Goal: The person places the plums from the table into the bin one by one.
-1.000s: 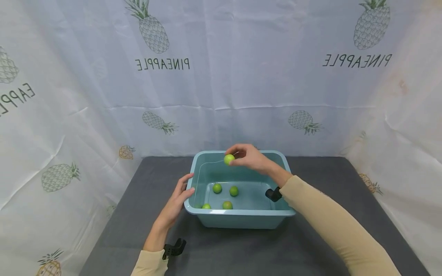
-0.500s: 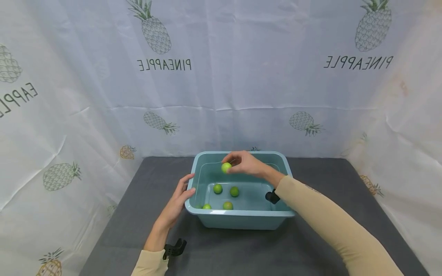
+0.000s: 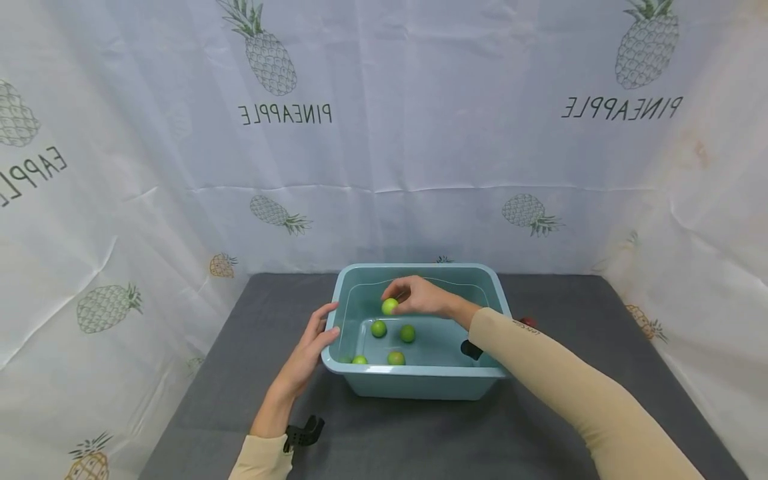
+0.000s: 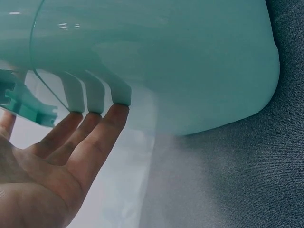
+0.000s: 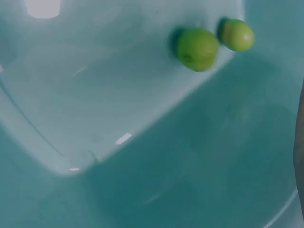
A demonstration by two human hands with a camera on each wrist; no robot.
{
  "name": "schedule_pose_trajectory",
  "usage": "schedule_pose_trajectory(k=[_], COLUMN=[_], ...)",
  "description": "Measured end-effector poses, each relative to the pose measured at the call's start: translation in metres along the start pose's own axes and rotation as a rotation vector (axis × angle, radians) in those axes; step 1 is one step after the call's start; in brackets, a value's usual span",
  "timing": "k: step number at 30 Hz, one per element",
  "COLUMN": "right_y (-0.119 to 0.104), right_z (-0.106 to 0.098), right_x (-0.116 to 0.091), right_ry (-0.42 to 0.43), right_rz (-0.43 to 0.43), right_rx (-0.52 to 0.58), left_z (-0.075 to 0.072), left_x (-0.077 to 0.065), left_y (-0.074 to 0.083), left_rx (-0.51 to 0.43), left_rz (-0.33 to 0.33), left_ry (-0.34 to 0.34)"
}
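Note:
A teal plastic tub (image 3: pixel 414 386) stands on the dark table, with several green limes (image 3: pixel 407 333) on its floor. My right hand (image 3: pixel 415 297) reaches into it and pinches another lime (image 3: pixel 390 306) between thumb and fingers, above the floor near the back wall. At the tub's left side my left hand (image 3: pixel 309 343) holds the rim, thumb and index finger laid over it. In the left wrist view, the other fingertips (image 4: pixel 121 108) press the outer wall. The right wrist view shows a larger-looking lime (image 5: pixel 197 49) and a smaller-looking lime (image 5: pixel 237 35); the held one is out of it.
A small dark-red thing (image 3: pixel 529 322), partly hidden by the right sleeve, lies right of the tub. The grey-black table (image 3: pixel 240 373) reaches around the tub. White pineapple-print cloth (image 3: pixel 414 147) hangs behind and at both sides.
My right hand has lowered the lime into the tub, moving slightly left. The red thing beside the right sleeve has come into view. My left hand stays at the rim.

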State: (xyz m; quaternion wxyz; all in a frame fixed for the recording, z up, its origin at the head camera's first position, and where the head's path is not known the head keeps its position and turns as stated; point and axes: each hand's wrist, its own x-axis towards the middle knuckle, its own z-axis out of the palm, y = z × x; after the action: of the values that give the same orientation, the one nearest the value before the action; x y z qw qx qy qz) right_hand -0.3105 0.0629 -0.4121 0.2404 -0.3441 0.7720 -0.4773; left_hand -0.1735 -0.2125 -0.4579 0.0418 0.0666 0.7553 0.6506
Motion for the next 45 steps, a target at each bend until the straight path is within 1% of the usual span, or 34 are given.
schedule_pose_trajectory(k=[6, 12, 17, 23, 28, 34, 40, 45], right_y=[0.002, 0.004, 0.005, -0.002, -0.015, -0.038, -0.059, -0.076], right_z=[-0.001, -0.001, -0.001, -0.004, -0.01, -0.023, -0.031, -0.036], right_x=[0.001, 0.001, 0.001, -0.002, -0.005, -0.009, -0.018, -0.031], right_ry=[-0.014, -0.018, -0.011, 0.032, 0.049, 0.102, 0.141, 0.188], right_rz=[0.016, 0.012, 0.022, 0.022, 0.015, -0.055, -0.098, -0.125], right_rx=[-0.025, -0.034, 0.006, 0.075, 0.053, -0.015, 0.01, 0.009], left_z=[0.0, 0.0, 0.001, 0.001, 0.001, 0.001, 0.001, 0.001], left_x=[0.0, 0.0, -0.001, -0.001, -0.002, -0.001, -0.001, -0.001], left_y=[0.001, 0.0, 0.0, -0.001, -0.002, 0.0, 0.0, -0.001], left_rx=[-0.001, -0.004, -0.001, -0.004, -0.002, 0.002, 0.0, 0.0], left_rz=[0.003, -0.004, -0.003, 0.003, 0.005, 0.01, 0.005, 0.004], left_ry=[0.006, 0.005, 0.01, 0.008, 0.014, 0.002, 0.003, 0.003])
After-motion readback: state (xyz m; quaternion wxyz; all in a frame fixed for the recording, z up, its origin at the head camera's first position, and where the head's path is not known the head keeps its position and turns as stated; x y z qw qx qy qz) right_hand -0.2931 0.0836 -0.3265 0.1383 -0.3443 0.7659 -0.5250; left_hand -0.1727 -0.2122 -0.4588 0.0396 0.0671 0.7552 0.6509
